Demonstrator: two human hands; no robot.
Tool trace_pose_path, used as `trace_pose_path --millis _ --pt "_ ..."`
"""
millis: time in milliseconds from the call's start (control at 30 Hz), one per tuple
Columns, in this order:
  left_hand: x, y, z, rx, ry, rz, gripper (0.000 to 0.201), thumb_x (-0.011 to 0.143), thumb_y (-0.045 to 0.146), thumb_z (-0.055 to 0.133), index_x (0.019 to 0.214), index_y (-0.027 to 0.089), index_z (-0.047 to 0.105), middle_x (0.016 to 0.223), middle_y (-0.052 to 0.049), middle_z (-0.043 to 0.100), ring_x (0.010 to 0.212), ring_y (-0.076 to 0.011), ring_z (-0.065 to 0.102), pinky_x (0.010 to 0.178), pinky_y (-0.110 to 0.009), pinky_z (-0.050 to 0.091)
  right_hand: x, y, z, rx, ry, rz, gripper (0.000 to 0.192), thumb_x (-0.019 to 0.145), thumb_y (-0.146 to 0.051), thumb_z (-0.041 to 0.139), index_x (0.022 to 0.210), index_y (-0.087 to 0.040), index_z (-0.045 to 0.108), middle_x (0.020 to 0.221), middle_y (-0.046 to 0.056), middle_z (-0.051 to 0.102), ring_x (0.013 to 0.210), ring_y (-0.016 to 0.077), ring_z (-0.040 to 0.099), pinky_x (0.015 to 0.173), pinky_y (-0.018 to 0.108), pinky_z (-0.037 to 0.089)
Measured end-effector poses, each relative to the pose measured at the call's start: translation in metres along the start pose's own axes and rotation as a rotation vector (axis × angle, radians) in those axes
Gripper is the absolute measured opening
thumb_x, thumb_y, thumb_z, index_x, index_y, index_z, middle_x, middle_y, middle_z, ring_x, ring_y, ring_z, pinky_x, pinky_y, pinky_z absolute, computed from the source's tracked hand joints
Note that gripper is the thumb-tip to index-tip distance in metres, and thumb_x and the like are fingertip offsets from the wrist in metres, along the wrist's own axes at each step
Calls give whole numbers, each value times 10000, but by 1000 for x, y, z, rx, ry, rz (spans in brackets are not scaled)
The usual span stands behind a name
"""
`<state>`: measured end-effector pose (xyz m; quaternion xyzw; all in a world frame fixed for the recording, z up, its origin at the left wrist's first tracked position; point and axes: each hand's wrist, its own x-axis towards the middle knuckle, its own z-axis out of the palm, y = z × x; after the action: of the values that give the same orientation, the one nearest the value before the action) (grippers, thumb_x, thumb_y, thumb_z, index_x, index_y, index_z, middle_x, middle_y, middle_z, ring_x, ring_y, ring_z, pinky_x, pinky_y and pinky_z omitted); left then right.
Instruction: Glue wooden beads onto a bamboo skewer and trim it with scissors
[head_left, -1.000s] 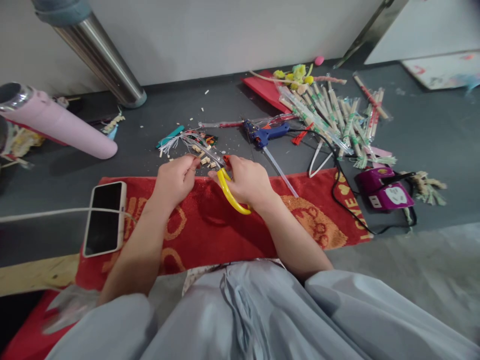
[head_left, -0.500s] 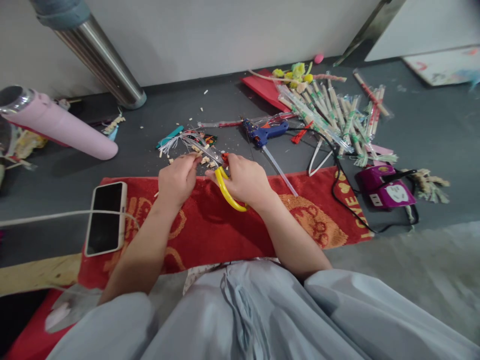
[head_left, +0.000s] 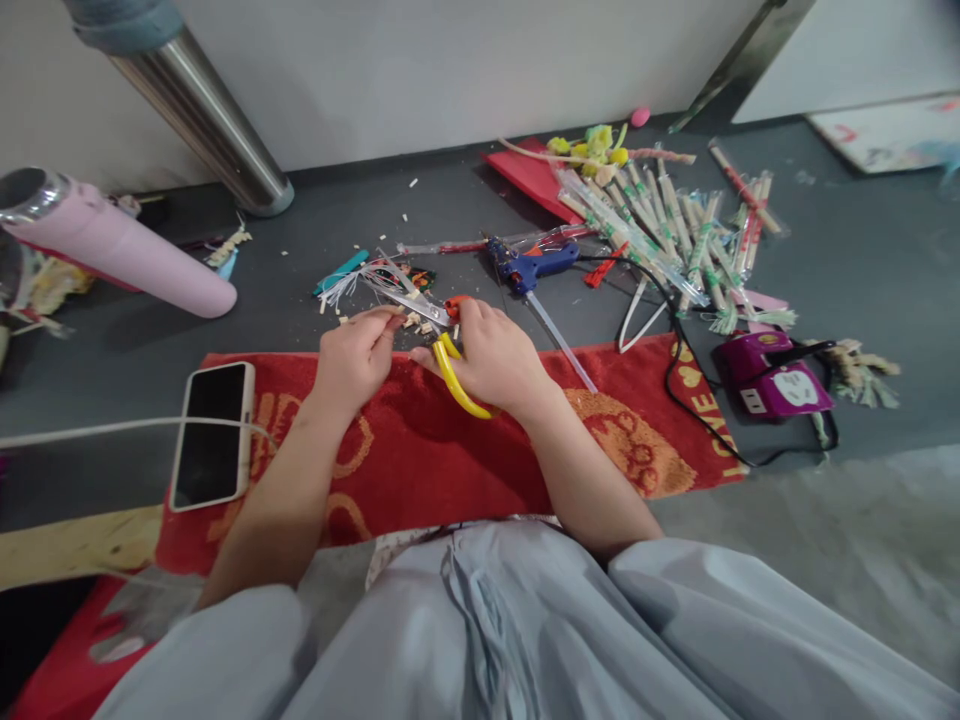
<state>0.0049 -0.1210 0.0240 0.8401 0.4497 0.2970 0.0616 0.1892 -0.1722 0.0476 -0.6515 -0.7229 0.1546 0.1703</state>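
My right hand (head_left: 495, 352) grips a pair of scissors (head_left: 456, 380) with a yellow handle loop and an orange-red part at the thumb side. The blades point forward and left, spread apart. To their left, my left hand (head_left: 354, 360) is closed in a pinch close to the blades. A bit of something tan shows at its fingertips, too small to name. Short cream-coloured cut pieces (head_left: 414, 320) lie on the dark surface just past both hands. Beyond them are a bundle of white strings (head_left: 346, 287) and a teal tool (head_left: 343, 270).
A blue glue gun (head_left: 534, 262) with a clear glue stick lies right of centre. Behind it are several wrapped sticks (head_left: 667, 220). A purple power adapter (head_left: 772, 375) sits right, a phone (head_left: 214, 435) left on the red towel (head_left: 450, 470). Pink (head_left: 127, 245) and steel (head_left: 217, 130) bottles stand left.
The scissors' blades have spread wider, and their orange-red part shows more above my right hand. My left hand stays nearly in place.
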Motion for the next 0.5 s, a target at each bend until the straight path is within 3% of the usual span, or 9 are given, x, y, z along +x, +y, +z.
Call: trace_pose_path --millis 500 --pt "3 3 -6 -54 -78 -29 374 946 340 385 917 180 723 978 -79 762 887 -183 707 794 -272 545 0 1 2 -24 5 -17 758 866 -756 330 1128 -71 525 1149 208 610 1092 330 586 933 414 459"
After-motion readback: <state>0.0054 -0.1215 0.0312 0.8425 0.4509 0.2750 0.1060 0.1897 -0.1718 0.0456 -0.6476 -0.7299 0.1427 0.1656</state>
